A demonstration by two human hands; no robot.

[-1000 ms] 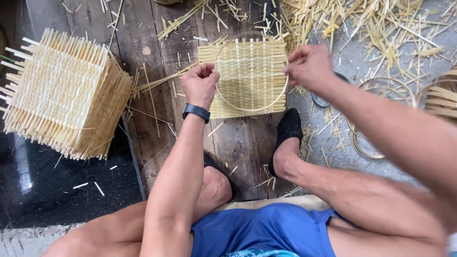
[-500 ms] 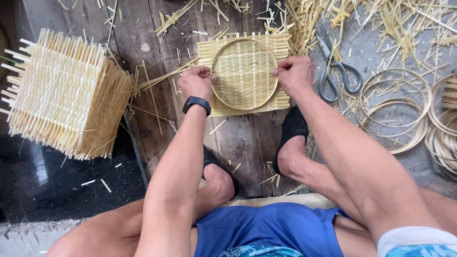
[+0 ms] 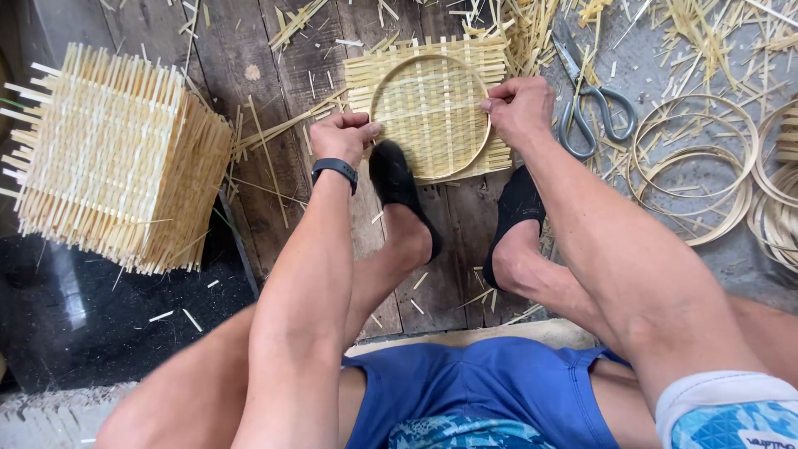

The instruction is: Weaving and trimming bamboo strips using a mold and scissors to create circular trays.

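hands clamp woven mat edges, stacked mats left, scissors and hoops right.

Square woven bamboo mat, pale yellow, flat on dark wooden planks, loose strip ends sticking out on all sides. Round bamboo hoop lies on top, roughly centred, pressing the weave into a shallow dish shape, it seems. Left hand grips the hoop's left rim, right hand its right rim. Mat's near-left corner hidden under a black-shod foot.
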